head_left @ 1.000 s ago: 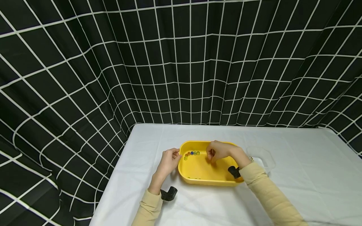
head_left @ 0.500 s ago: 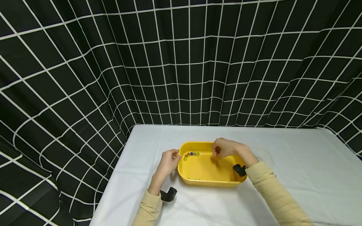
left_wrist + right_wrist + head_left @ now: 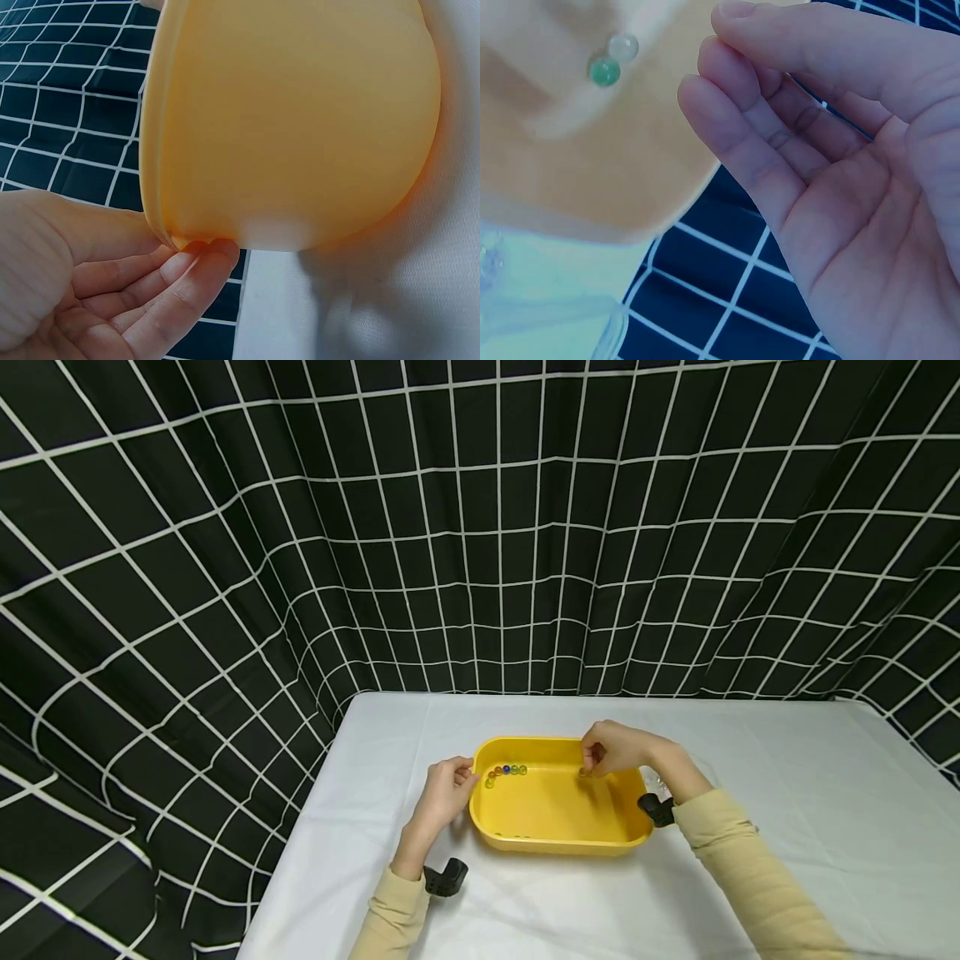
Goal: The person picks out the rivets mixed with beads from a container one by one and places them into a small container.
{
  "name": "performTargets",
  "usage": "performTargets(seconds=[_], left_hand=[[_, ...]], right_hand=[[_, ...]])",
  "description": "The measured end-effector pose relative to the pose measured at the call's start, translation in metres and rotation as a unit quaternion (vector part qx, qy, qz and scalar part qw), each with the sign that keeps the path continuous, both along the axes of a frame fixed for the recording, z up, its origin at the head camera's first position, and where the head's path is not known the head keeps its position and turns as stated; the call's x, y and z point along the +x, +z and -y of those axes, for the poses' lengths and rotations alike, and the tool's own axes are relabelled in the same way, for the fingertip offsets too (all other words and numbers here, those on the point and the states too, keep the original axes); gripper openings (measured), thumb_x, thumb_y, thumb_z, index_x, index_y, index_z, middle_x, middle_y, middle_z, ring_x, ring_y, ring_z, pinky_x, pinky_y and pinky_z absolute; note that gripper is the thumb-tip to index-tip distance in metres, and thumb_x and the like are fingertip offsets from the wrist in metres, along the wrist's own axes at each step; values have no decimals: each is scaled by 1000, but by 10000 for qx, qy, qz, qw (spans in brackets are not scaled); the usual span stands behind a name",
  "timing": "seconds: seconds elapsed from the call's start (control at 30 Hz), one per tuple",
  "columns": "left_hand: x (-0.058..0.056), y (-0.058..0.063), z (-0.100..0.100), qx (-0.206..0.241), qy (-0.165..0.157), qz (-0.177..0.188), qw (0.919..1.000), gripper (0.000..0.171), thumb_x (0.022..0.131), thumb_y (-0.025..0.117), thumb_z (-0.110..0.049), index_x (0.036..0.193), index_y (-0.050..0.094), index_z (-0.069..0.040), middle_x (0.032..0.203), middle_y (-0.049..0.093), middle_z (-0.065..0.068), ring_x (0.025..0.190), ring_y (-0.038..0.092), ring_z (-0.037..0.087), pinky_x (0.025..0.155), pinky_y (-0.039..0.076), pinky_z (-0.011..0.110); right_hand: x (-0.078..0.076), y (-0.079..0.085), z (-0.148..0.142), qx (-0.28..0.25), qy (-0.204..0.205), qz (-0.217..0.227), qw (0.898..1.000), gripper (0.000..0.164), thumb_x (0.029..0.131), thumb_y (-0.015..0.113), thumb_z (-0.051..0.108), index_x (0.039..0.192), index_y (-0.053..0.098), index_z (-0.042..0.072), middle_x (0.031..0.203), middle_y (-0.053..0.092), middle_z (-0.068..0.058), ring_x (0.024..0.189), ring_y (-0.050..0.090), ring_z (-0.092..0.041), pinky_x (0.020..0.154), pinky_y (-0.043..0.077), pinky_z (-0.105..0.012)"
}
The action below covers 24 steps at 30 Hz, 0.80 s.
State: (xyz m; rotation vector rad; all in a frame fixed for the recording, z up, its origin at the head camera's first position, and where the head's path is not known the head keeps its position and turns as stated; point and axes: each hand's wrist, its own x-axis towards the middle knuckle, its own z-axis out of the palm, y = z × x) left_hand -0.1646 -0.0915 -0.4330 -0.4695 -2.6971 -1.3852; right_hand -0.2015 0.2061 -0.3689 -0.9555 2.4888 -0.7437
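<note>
My left hand (image 3: 447,789) pinches the rim at the left end of a yellow plastic tub (image 3: 540,806); thumb and fingertips meet at the lip in the left wrist view. Over the tub's back right part, my right hand (image 3: 613,747) hangs with loosely curled fingers, nothing showing between thumb and fingertips. Just under those fingertips lies a small marble (image 3: 583,772). In the right wrist view, a green marble (image 3: 604,71) and a clear marble (image 3: 623,47) touch on the tub floor. A curved row of several marbles, including a blue marble (image 3: 506,769), sits at the back left.
Several marbles (image 3: 517,837) peek up along the tub's front wall. A clear plastic container (image 3: 547,315) stands against the tub's right side, partly hidden behind my right wrist. A white cloth (image 3: 420,718) covers the table; a black gridded curtain (image 3: 480,568) surrounds it.
My right hand has moved to the right along the back of the tub, and a marble now shows beneath its fingertips. The left hand stays at the rim.
</note>
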Motion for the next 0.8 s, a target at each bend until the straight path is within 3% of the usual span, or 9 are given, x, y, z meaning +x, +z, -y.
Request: performTargets(seconds=[0.3,0.8], left_hand=[[-1,2,-1,-20,56,-23,10000,25,85,63,-1,106,62,12,84,62,12,75,60,20,66,52,26],[0,1,0,20,35,-30,10000,25,85,63,-1,106,62,13,83,62,12,74,59,19,65,51,24]], right_hand=[[1,7,-23,11,-182,-248,9995,13,73,65,-12,71,60,0,65,53,1,57,43,-8,53,41,-21],[9,9,-55,-43,-531,-29,9986,14,70,65,-12,72,59,0,67,54,-2,59,45,-10,53,43,-20]])
